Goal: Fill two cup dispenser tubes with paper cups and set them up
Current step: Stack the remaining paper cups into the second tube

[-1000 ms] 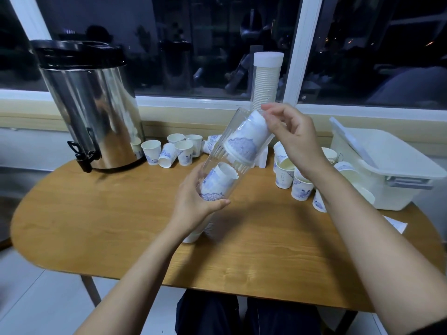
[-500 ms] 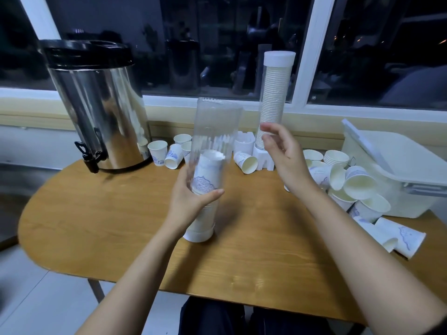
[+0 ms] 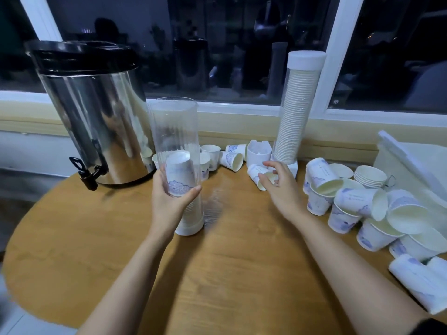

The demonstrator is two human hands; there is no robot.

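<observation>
Lowest in the frame, the oval wooden bench (image 3: 229, 274) carries a pair of white paper cups on their sides (image 3: 416, 281) at the lower right edge. Left of centre, the left hand (image 3: 169, 204) is wrapped round the lower part of an upright clear plastic dispenser tube (image 3: 174, 131), which stands on its white base on the bench. A short stack of blue-patterned paper cups (image 3: 180, 172) fills its lower part. Right of centre, the right hand (image 3: 281, 189) curls fingers and thumb round a tipped-over blue-patterned paper cup (image 3: 256, 171) on the bench. At the right lies a heap of loose paper cups (image 3: 362, 206). Farther back stand a shiny steel urn with a black lid (image 3: 96, 122) at the upper left, a few scattered cups (image 3: 232, 158), and a second clear tube with a white cap (image 3: 298, 112), packed with cups, by the window.
</observation>
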